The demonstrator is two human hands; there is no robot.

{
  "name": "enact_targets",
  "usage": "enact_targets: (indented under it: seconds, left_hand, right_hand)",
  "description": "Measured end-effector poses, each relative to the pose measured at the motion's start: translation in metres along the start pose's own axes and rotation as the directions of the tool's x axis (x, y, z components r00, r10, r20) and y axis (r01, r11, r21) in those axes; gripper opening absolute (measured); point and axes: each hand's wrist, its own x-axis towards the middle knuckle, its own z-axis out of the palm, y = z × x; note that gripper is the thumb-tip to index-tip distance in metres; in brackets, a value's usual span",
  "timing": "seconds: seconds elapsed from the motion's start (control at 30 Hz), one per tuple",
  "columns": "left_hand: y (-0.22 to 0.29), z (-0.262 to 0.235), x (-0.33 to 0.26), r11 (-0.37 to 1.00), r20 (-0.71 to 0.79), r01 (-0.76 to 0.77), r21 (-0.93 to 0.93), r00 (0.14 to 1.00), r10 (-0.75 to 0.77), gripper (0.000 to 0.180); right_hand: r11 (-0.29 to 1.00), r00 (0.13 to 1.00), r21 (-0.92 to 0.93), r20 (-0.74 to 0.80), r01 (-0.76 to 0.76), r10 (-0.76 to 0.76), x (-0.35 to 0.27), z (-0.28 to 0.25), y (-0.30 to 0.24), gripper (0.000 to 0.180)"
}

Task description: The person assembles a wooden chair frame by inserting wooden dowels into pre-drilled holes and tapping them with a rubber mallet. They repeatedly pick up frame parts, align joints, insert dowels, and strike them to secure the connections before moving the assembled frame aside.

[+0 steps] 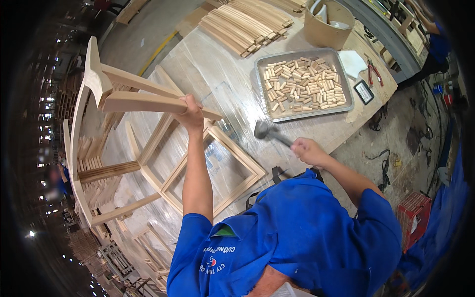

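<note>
My left hand (pixel 190 113) grips a leg of a pale wooden chair frame (pixel 128 101) that stands tilted on the plastic-covered workbench (pixel 217 79). My right hand (pixel 306 150) holds a hammer (pixel 265 130) by its handle. The dark hammer head is blurred and hangs just right of the chair's square seat frame (pixel 217 168), above the bench. A metal tray (pixel 302 115) full of short wooden dowels lies beyond the hammer.
A stack of curved wooden slats (pixel 247 24) lies at the back of the bench, beside a round cardboard tub (pixel 326 27). Red-handled pliers (pixel 374 73) and a small black device (pixel 363 92) sit right of the tray. A red crate (pixel 415 218) stands on the floor. Another person in blue (pixel 435 44) works far right.
</note>
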Motion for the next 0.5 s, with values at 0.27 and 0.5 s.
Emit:
enact_targets:
  seconds: [0.27,0.5]
  left_hand:
    - [0.019,0.008,-0.002,0.988,-0.033,0.010,-0.155,0.999,-0.016,0.035]
    - [-0.011,-0.023,-0.011,0.997,-0.098,0.072,-0.015,0.993,-0.073,0.028]
  right_hand:
    - [0.349,0.936,0.898,-0.329,0.269,0.126,0.088,0.029,-0.117,0.034]
    - [0.623,0.868,0.609,0.401,-0.491,0.292,0.104,0.116,-0.118,0.033]
